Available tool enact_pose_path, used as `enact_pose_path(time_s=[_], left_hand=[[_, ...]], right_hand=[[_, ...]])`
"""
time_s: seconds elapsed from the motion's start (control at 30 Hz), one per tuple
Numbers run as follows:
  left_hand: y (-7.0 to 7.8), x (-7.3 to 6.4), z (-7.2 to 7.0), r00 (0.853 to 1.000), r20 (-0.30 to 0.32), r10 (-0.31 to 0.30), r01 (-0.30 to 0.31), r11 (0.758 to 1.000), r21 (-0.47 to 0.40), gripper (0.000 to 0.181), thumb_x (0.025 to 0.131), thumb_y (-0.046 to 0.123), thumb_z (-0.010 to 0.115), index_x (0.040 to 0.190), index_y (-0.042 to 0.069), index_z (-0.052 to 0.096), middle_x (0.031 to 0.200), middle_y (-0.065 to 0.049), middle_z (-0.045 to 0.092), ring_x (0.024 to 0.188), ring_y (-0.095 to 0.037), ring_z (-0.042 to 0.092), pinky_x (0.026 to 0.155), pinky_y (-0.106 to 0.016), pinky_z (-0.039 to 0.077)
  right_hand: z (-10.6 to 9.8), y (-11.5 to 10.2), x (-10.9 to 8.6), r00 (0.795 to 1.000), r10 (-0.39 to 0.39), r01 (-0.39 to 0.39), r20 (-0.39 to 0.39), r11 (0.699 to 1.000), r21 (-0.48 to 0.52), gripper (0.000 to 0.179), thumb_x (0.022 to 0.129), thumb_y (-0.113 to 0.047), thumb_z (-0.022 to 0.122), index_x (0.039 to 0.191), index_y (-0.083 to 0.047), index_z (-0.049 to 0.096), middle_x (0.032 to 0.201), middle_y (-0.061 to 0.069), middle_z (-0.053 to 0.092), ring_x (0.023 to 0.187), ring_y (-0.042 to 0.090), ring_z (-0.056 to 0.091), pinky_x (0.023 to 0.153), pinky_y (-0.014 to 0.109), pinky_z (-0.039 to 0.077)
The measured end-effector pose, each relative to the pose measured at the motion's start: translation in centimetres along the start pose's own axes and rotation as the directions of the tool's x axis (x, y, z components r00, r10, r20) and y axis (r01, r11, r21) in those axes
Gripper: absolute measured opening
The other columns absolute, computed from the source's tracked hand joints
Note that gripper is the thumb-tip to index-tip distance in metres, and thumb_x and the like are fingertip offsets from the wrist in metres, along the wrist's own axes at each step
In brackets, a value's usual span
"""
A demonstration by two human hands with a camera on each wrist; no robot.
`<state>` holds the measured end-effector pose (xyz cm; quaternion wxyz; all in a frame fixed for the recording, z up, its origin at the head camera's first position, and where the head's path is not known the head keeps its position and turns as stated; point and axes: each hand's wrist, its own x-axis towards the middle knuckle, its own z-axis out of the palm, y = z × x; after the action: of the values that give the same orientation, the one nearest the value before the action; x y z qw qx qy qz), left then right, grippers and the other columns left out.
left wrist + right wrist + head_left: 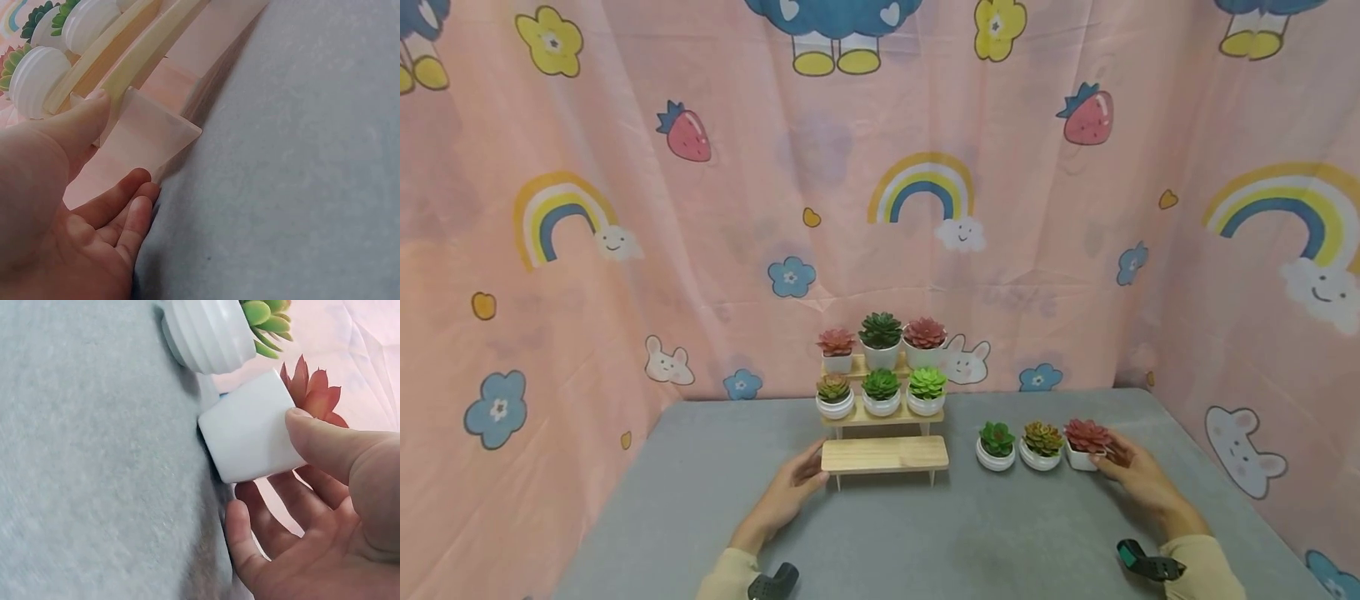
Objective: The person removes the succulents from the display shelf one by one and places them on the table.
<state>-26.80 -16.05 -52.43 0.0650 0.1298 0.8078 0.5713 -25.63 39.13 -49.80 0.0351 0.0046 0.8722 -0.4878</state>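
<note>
At the left end of a stepped wooden stand (885,455), my left hand (790,489) has its thumb against the edge of the lowest step. Its other fingers (134,228) are loosely bent beside the stand's pale leg (147,131). My right hand (1138,477) holds a red potted succulent (1086,442) at the right end of a short row. The thumb lies on the near side of its square white pot (253,428), with the fingers around the other side. The pot's base is at the tabletop.
Next to the red one stand a yellow-red succulent (1042,443) and a green succulent (996,444) in round white pots. Several potted succulents fill the upper two steps, among them a dark green one (881,332). A patterned pink curtain (722,225) hangs behind the grey table (985,533).
</note>
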Motion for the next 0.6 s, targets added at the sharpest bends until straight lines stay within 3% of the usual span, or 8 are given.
enact_pose_path(time_s=[0.1, 0.17, 0.23, 0.3, 0.43, 0.53, 0.6], left_hand=[[0.0, 0.1, -0.1, 1.000, -0.002, 0.000, 0.000, 1.000, 0.007, 0.065, 0.102, 0.029, 0.061, 0.158, 0.010, 0.035, 0.147, -0.026, 0.053, 0.135, -0.042, 0.053, 0.113, -0.059, 0.042], [0.0, 0.1, -0.1, 1.000, -0.002, -0.002, 0.002, 1.000, 0.011, 0.065, 0.102, 0.030, 0.061, 0.158, 0.010, 0.035, 0.147, -0.026, 0.053, 0.135, -0.042, 0.053, 0.112, -0.059, 0.042], [0.0, 0.1, 0.0, 1.000, -0.002, -0.002, 0.002, 1.000, 0.006, 0.065, 0.102, 0.030, 0.061, 0.158, 0.010, 0.035, 0.148, -0.026, 0.052, 0.135, -0.042, 0.052, 0.113, -0.059, 0.042], [0.0, 0.1, 0.0, 1.000, -0.002, -0.001, 0.001, 1.000, 0.000, 0.065, 0.102, 0.030, 0.061, 0.158, 0.010, 0.034, 0.148, -0.026, 0.052, 0.136, -0.042, 0.052, 0.113, -0.059, 0.042], [-0.1, 0.1, 0.0, 1.000, -0.002, 0.000, 0.000, 1.000, -0.006, 0.065, 0.102, 0.029, 0.061, 0.158, 0.009, 0.034, 0.148, -0.026, 0.052, 0.136, -0.042, 0.052, 0.113, -0.059, 0.042], [-0.1, 0.1, 0.0, 1.000, 0.001, -0.003, 0.003, 1.000, -0.008, 0.066, 0.102, 0.030, 0.061, 0.158, 0.009, 0.034, 0.148, -0.026, 0.053, 0.136, -0.042, 0.052, 0.112, -0.059, 0.042], [-0.1, 0.1, 0.0, 1.000, 0.004, -0.003, 0.003, 1.000, -0.009, 0.066, 0.102, 0.030, 0.060, 0.158, 0.009, 0.034, 0.147, -0.026, 0.053, 0.136, -0.042, 0.052, 0.112, -0.059, 0.042]], right_hand=[[-0.2, 0.2, 0.1, 1.000, -0.024, 0.024, 0.016, 1.000, 0.001, 0.078, 0.106, -0.021, 0.054, 0.156, 0.014, 0.005, 0.157, 0.042, 0.021, 0.131, 0.010, 0.054, 0.081, 0.004, 0.042], [-0.3, 0.5, 0.0, 0.999, -0.037, 0.036, 0.020, 0.999, 0.014, 0.077, 0.106, -0.020, 0.053, 0.156, 0.014, 0.005, 0.156, 0.042, 0.021, 0.111, -0.017, 0.048, 0.082, 0.005, 0.044], [-0.3, 0.8, 0.0, 0.998, -0.053, 0.052, 0.024, 0.997, 0.058, 0.077, 0.106, -0.019, 0.053, 0.156, 0.013, 0.004, 0.156, 0.042, 0.018, 0.100, -0.030, 0.037, 0.082, 0.006, 0.046], [-0.3, 1.0, -0.1, 0.996, -0.085, 0.083, 0.015, 0.992, 0.099, 0.075, 0.106, -0.015, 0.053, 0.156, 0.014, 0.005, 0.157, 0.039, 0.021, 0.099, -0.031, 0.036, 0.083, 0.008, 0.048], [-0.2, 1.3, -0.1, 0.993, -0.121, 0.120, -0.003, 0.981, 0.155, 0.073, 0.104, -0.010, 0.054, 0.155, 0.015, 0.008, 0.150, 0.003, 0.047, 0.102, -0.028, 0.042, 0.084, 0.011, 0.052], [-0.2, 1.3, 0.0, 0.996, -0.091, 0.088, 0.008, 0.983, 0.160, 0.074, 0.106, -0.013, 0.052, 0.156, 0.014, 0.005, 0.151, 0.006, 0.046, 0.100, -0.029, 0.040, 0.084, 0.010, 0.050], [-0.3, 1.2, 0.0, 0.997, -0.066, 0.061, 0.026, 0.986, 0.158, 0.074, 0.106, -0.013, 0.050, 0.157, 0.012, 0.002, 0.159, 0.028, 0.033, 0.099, -0.031, 0.037, 0.084, 0.009, 0.049]])
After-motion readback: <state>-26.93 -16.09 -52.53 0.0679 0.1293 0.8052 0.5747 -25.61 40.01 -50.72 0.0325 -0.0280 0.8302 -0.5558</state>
